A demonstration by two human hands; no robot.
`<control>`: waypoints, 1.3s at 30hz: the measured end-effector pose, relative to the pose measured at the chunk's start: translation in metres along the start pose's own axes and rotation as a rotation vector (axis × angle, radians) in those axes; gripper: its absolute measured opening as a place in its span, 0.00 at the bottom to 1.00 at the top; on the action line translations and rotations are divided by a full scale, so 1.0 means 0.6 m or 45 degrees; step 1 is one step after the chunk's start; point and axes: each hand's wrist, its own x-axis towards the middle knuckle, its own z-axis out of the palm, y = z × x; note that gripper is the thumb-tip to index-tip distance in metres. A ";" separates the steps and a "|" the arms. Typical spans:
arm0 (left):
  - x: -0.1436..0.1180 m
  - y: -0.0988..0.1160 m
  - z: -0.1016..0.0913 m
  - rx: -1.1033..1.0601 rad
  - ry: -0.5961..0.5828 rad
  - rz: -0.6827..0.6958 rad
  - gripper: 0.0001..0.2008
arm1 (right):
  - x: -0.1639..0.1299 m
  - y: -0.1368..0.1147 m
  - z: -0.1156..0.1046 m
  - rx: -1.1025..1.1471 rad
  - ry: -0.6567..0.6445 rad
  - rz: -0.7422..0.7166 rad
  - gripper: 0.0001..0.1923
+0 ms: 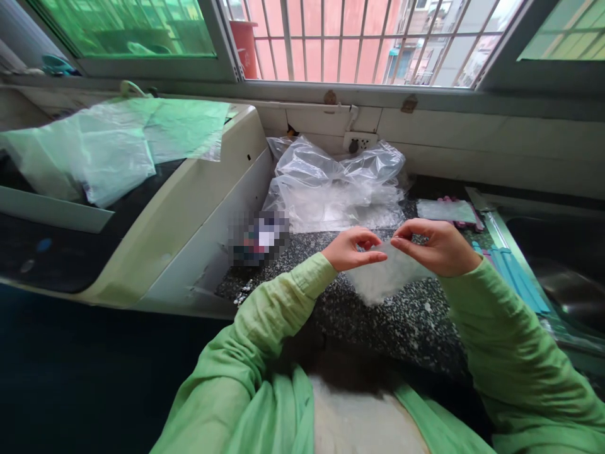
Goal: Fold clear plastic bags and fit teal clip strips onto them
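A small clear plastic bag [385, 277] hangs between my hands, above the speckled dark countertop [401, 321]. My right hand [437, 246] pinches its upper edge between thumb and bent index finger. At the bag's upper left corner is my left hand [354, 249], its thumb in front and its curled fingers behind the film. A slight gap shows between those left fingertips, with the bag's edge in it. Behind my hands lies a large pile of clear plastic bags [331, 195], loosely bunched at the top.
A beige machine [198, 208] with clear bags [118, 145] draped over it stands left. Right are a small packed bag [444, 210], teal strips [515, 271] and a dark sink [558, 271]. A blurred-out item [259, 238] sits beside the machine. A wall socket [362, 142] is behind.
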 end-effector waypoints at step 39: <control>-0.016 -0.006 -0.004 -0.416 0.178 -0.373 0.23 | 0.014 0.017 0.013 0.101 -0.153 0.174 0.14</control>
